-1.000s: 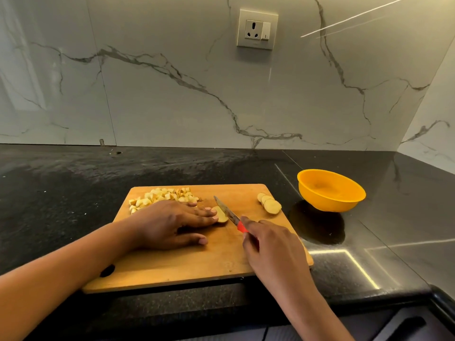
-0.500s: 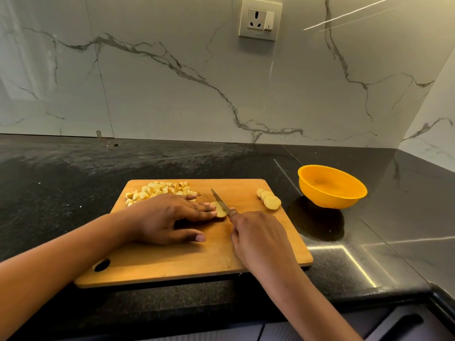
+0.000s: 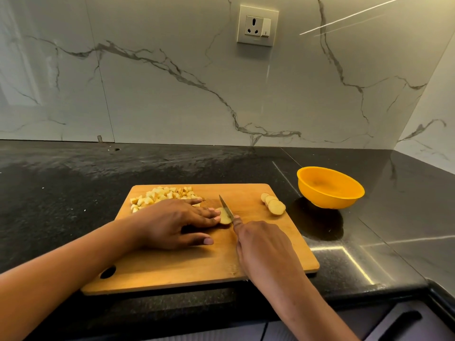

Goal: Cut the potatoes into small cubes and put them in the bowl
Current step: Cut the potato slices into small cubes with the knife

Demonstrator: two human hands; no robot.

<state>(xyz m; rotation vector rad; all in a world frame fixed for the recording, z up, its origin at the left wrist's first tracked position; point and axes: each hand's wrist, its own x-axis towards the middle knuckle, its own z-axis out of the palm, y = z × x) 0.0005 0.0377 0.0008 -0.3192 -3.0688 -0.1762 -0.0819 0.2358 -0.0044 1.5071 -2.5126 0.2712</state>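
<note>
Black counter (image 3: 61,193) w/ wooden cutting board (image 3: 172,267) on it. At the board's far-left corner is a heap of potato cubes (image 3: 162,196), just beyond the left hand (image 3: 172,222). That hand lies flat on the board, palm down, fingers (image 3: 206,212) straight and stretched to the right. Their tips press on the potato piece (image 3: 225,216), and the thumb is out straight on the nearer side, holding nothing. The piece sits approx mid-board. Its left part is under the fingertips and its right part pokes out past them, against the blade. Its long axis seems to run near-to-far, but it's too small to be sure. The knife (image 3: 226,209) has its long axis diagonal, w/ the tip pointing away from the person and slightly left and the handle end back toward the near right. The right hand (image 3: 266,249) is curled tight round the handle, index finger up near the blade base. Further right, near the board's far-right corner, are a few overlapping potato slices (image 3: 273,204). Off the board to the right is the orange bowl (image 3: 327,200), upright on the counter, apart from the board. A wall socket (image 3: 257,25) is on the marble backsplash above.
</note>
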